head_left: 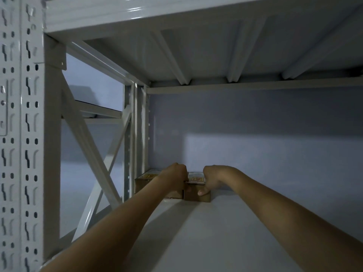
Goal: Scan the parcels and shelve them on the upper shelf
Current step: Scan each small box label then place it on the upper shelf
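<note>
No text can be read. The 2 cardboard parcels at the back of the shelf each carry a label on top: the left parcel [146, 180] has a yellow-orange mark, the right parcel [196, 190] a pale sticker with orange-red print, but both are too small and blurred to make out.

Both hands [177, 173] [211, 178] hold a parcel [197, 195] on the shelf [206, 232]
</note>
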Tool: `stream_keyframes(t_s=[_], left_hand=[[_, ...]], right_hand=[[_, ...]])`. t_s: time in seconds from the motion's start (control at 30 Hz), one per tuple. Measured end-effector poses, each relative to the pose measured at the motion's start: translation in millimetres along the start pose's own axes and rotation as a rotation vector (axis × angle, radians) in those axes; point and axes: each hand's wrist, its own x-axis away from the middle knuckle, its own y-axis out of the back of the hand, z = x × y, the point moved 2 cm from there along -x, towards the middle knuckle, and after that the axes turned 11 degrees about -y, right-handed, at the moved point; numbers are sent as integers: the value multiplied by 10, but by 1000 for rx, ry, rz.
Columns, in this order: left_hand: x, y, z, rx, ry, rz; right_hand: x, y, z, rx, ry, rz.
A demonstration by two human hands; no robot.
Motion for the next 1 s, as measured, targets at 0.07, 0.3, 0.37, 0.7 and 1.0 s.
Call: stream_keyframes(t_s=[0.07,0.3,0.37,0.7,1.0], left_hand=[[-55,-24,49,-14,-13,28],[-29,-28,84,-28,-3,-13],[11,-39,70,7,-12,-29],[399,236,-128,323,18,-224],[632,262,-1450,415,-281,-240]], right_hand=[[-40,24,-8,6,-17,-11],[-49,26,34,-10,-45,-4],[-34,-11,4,-52,-44,16],[661,26,-333,-250,-150,-21],[1734,-187,-1123,-346,-357,-162]])
